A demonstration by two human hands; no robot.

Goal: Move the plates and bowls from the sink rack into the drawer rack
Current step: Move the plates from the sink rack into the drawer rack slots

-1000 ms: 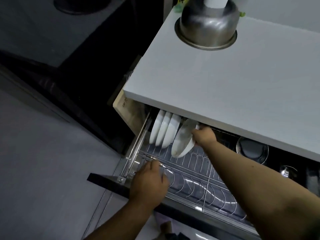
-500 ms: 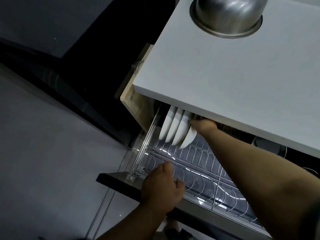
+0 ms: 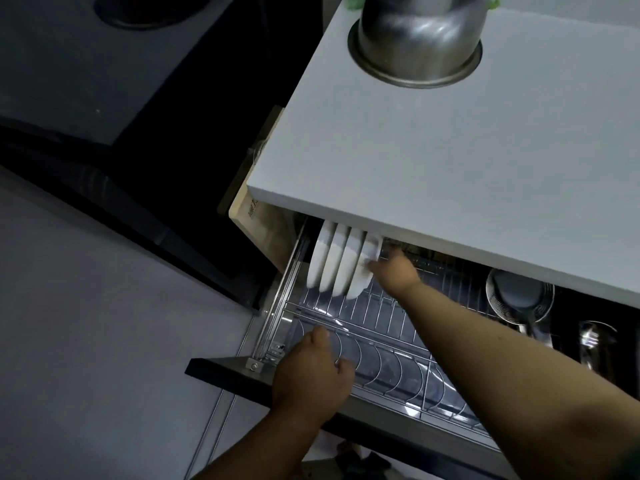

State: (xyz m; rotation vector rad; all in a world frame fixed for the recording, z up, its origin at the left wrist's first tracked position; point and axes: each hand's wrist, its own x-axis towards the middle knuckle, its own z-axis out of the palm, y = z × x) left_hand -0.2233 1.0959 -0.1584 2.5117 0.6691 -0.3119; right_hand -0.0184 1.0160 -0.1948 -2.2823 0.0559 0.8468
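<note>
Where wire rack (image 3: 381,344) gleams, round white plates (image 3: 337,263) upright

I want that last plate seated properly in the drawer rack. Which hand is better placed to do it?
The right hand: it is already touching the fourth white plate. The left hand rests at the rack's front, away from the plates.

Steel bowl (image 3: 417,46) upside down on white countertop (image 3: 450,161), 12 o'clock. Green bit (image 3: 353,2) just behind it, blurred. Round steel utensil holder (image 3: 519,299) w/ dark ladle in dark compartment, 3 o'clock. Grey floor (image 3: 104,323) at 9 o'clock.
</note>
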